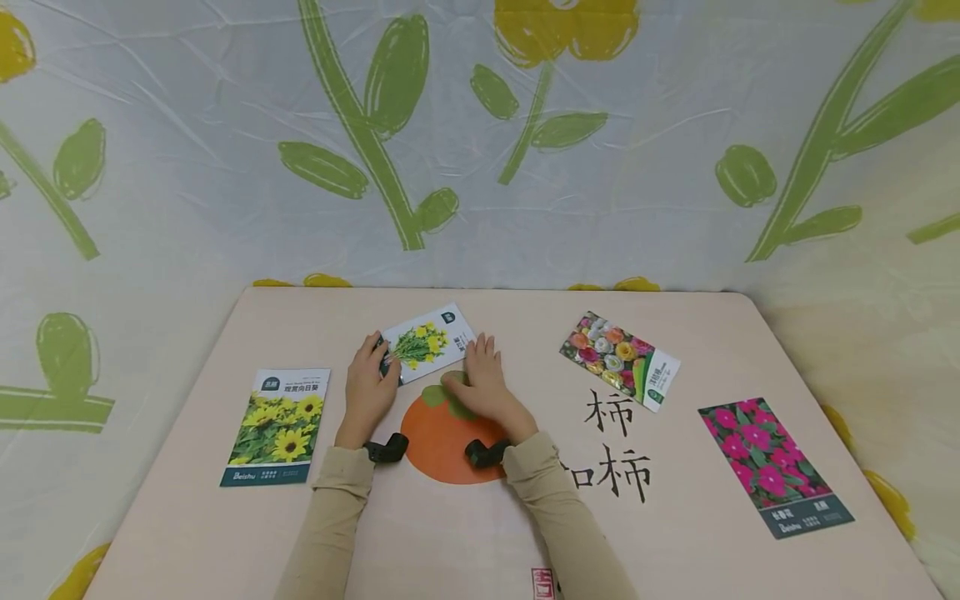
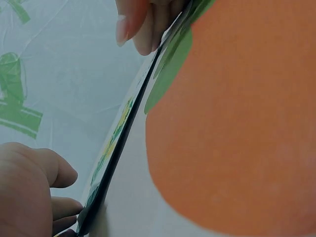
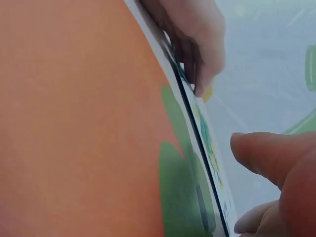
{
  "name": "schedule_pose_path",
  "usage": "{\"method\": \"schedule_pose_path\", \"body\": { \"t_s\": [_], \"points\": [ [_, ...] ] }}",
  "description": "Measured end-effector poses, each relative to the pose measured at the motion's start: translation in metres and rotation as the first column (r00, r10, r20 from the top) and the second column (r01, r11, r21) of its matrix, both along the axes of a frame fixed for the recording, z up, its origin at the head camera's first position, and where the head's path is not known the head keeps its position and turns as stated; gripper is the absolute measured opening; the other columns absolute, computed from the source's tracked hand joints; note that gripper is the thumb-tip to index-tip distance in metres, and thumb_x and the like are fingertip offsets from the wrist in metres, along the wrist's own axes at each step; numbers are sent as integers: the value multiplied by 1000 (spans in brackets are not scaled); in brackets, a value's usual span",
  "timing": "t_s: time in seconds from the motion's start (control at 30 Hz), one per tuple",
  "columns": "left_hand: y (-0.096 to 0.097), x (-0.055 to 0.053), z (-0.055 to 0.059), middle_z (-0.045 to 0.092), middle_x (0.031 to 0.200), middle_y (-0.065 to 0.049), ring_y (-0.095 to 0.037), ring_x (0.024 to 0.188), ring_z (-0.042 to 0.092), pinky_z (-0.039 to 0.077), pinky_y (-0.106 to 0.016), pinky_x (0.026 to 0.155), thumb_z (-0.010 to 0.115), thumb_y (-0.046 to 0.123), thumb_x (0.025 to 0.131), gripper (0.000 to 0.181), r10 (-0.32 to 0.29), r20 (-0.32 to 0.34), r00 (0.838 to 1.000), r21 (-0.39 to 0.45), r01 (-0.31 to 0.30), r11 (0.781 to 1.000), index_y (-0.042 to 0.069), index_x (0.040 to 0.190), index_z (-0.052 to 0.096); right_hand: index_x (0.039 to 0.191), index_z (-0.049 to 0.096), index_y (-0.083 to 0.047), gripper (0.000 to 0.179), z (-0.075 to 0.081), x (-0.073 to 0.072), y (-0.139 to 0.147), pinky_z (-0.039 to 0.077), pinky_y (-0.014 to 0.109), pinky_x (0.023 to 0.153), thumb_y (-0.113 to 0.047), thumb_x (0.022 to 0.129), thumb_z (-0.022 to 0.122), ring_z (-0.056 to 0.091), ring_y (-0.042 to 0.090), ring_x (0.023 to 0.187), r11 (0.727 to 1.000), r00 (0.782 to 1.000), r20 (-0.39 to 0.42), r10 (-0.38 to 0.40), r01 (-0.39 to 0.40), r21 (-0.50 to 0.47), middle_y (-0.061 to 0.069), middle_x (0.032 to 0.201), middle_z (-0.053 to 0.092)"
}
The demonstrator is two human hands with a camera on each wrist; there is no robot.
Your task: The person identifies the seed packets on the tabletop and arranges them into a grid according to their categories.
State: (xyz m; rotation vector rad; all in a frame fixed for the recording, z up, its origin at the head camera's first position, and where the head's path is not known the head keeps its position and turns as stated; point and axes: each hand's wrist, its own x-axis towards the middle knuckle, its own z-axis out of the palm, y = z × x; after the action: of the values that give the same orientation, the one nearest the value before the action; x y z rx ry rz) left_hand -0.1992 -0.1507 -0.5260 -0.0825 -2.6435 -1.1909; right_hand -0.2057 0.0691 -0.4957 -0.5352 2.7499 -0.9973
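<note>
A white flower seed packet (image 1: pixel 427 342) with yellow blooms lies slanted at the far middle of the table, between both hands. My left hand (image 1: pixel 371 387) is at its dark left end, fingertips touching the edge. In the left wrist view the left thumb (image 2: pixel 61 170) stands apart from the packet. On the other side, my right hand (image 1: pixel 491 387) touches the right end with its fingers fairly straight, the thumb pointing inward over a printed green leaf. From the right wrist view, the right thumb (image 3: pixel 261 153) is off the packet. The undersides of both fingertips are hidden.
A yellow sunflower packet (image 1: pixel 277 427) lies at the left. Toward the right are a packet with mixed-colour blooms (image 1: pixel 619 360) and a pink-flower packet (image 1: pixel 776 467). The pale tablecloth (image 1: pixel 435 550) bears a printed orange persimmon and black characters. Behind hangs a flower-patterned curtain (image 1: pixel 225 167).
</note>
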Motion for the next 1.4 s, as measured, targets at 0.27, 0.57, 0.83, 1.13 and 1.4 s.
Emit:
{"method": "schedule_pose_path", "body": {
  "t_s": [0.27, 0.57, 0.83, 1.13, 1.4],
  "points": [
    [0, 1, -2, 36, 155, -19, -38, 146, 26, 21, -58, 116, 52, 19, 100, 48, 3, -10, 1000, -2, -3, 1000, -8, 140, 50, 152, 8, 15, 89, 3, 8, -8, -2, 57, 119, -42, 99, 53, -13, 45, 147, 999, 998, 64, -20, 18, 46, 34, 159, -9],
    [0, 0, -1, 36, 156, -17, -37, 146, 26, 21, -57, 116, 51, 21, 100, 49, 11, 10, 1000, -6, -11, 1000, -6, 142, 49, 152, 7, 14, 90, 9, 9, -11, -5, 57, 118, -43, 100, 52, -13, 44, 148, 999, 992, 119, -38, 35, 31, 33, 159, -10],
    [-2, -1, -2, 31, 159, -16, -40, 144, 29, 22, -59, 115, 50, 25, 100, 51, -2, 36, 999, -70, 4, 998, 0, 145, 48, 152, 9, 15, 85, 2, 2, -4, -5, 55, 119, -38, 100, 51, -9, 41, 149, 999, 996, 79, -37, 38, -22, 32, 160, -6],
    [-1, -2, -2, 27, 160, -18, -43, 137, 34, 28, -62, 109, 51, 28, 100, 55, -22, 45, 999, -119, 28, 992, 0, 147, 46, 152, 10, 14, 83, 0, -4, 1, -4, 58, 118, -36, 101, 51, -8, 42, 149, 997, 998, 62, -27, 31, -64, 32, 160, -3],
    [0, -1, -3, 28, 160, -18, -41, 139, 30, 24, -59, 112, 52, 30, 101, 55, -33, 61, 998, -142, 42, 989, 1, 147, 45, 152, 11, 14, 83, 3, -8, 2, -4, 57, 118, -38, 101, 50, -7, 41, 149, 998, 996, 78, -37, 40, -44, 31, 160, -2]
  ]
}}
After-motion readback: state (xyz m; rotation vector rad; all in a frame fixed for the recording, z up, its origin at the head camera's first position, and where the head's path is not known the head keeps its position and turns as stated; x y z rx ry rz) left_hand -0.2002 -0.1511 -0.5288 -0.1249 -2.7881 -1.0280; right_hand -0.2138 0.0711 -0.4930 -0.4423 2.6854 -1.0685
